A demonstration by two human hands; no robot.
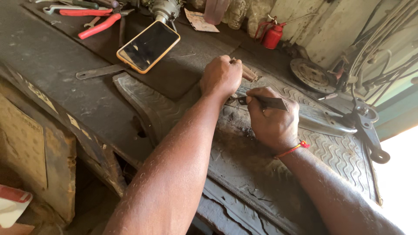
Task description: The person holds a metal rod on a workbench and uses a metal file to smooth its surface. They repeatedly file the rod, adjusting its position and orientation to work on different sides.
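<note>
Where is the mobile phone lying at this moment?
In the head view the phone lies screen-up at upper left on the workbench, just below the red-handled pliers and left of the left hand.

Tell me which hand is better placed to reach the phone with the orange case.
Probably the left hand: it is closed on a small brownish piece, nearer the phone with the orange case. The right hand grips a flat metal blade, farther away.

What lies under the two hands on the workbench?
A ribbed rubber mat lies under both hands. The right hand grips a flat metal blade; the left hand closes on a small piece, mostly hidden by its fingers.
</note>
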